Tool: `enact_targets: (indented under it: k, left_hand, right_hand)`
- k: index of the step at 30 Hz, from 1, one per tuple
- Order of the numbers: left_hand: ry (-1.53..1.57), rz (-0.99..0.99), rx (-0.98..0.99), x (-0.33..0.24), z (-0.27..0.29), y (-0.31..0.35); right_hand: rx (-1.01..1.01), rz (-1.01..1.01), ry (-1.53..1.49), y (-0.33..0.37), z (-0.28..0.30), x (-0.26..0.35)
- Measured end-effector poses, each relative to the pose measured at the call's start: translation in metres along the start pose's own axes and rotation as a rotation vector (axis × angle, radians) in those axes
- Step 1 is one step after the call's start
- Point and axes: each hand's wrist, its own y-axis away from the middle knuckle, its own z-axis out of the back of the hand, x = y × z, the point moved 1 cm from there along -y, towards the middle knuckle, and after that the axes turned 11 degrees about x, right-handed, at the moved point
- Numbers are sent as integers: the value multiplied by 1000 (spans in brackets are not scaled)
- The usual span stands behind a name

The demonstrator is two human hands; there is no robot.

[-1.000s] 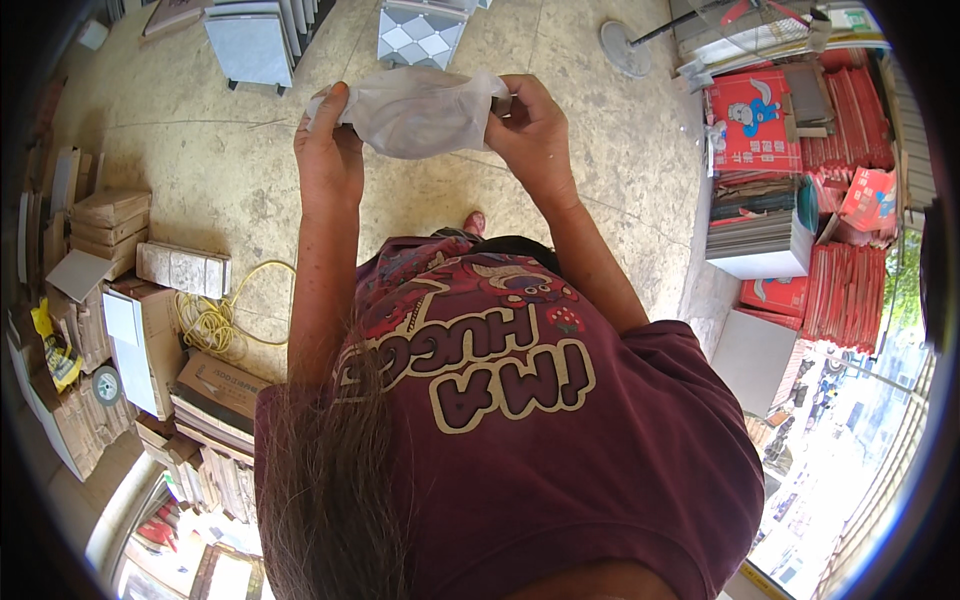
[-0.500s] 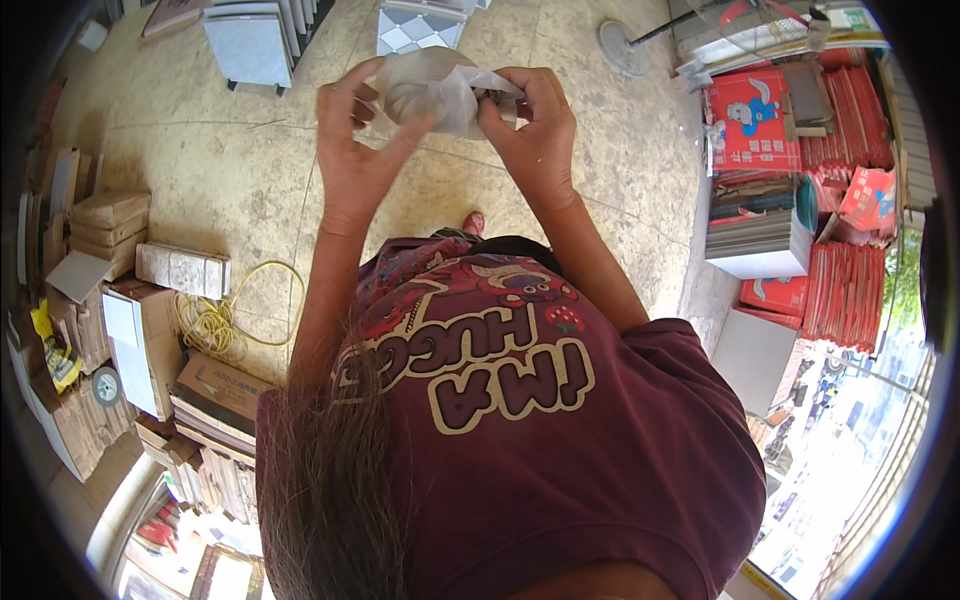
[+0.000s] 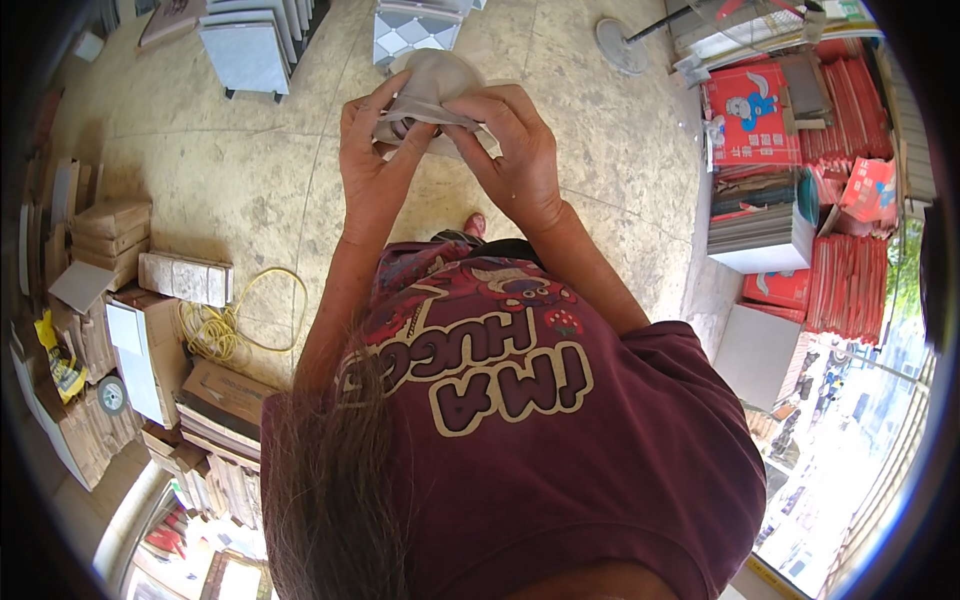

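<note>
In front of my chest, both hands hold a thin, greyish, see-through plastic bag [image 3: 440, 75]. It bulges round on the far side and is folded along its near edge. My left hand [image 3: 378, 165] pinches its left side between thumb and fingers. On the right side, my right hand [image 3: 515, 150] grips the folded plastic, its fingers bent over the top and the thumb below. Something small and dark shows in the fold between my thumbs, too hidden to name.
Tile display racks [image 3: 245, 50] stand on the concrete floor ahead. To the left lie a coiled yellow cable [image 3: 210, 330] and stacked cardboard boxes [image 3: 110, 230]. Red tile cartons [image 3: 845, 285] are piled on the right, and a round metal stand base [image 3: 622, 45] sits nearby.
My hands have come closer together. The right hand has turned its fingers over the bag, and the bag's near edge is now folded between both thumbs.
</note>
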Motion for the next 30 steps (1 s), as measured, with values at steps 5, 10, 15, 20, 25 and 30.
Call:
enact_targets:
  k: [5, 10, 15, 20, 25, 30]
  left_hand:
    - [193, -6, 3, -3, 1, 2]
    - [225, -10, -4, -6, 2, 2]
    - [208, -39, 16, -19, 4, 1]
    - [79, -95, 44, -16, 6, -1]
    - [89, -104, -1, -18, 3, 2]
    - [110, -128, -91, -12, 2, 3]
  right_hand:
    - [-9, 18, -58, 0, 4, 5]
    - [1, 23, -128, 0, 6, 10]
    - [-7, 6, -186, -2, 5, 13]
    - [-2, 27, -229, -6, 8, 20]
    - [7, 58, -280, -9, 5, 27]
    - [8, 99, -300, -10, 2, 30]
